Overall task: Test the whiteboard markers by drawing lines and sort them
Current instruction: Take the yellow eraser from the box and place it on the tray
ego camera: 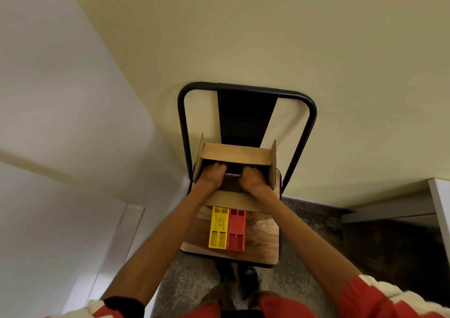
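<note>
Down in the open brown cardboard box (235,156) on the wood-seated black metal chair (264,236), a slim pale whiteboard marker (232,175), as I take it, lies crosswise between the left hand (211,174) and right hand (253,178), equally near both; whether either holds it, I can't tell.

— What sorting gear can you see from there?
— I see two plastic trays lying flat on the wooden seat (263,239), long edges touching: a yellow tray (218,230) on the left and a red tray (236,231) on the right. The box's near flap hides their far ends.
— And the markers?
— The brown cardboard box (236,155) stands open at the back of the seat, side flaps up. Its inside is dark. I make out only a thin pale streak (232,175), too blurred to call a marker
</note>
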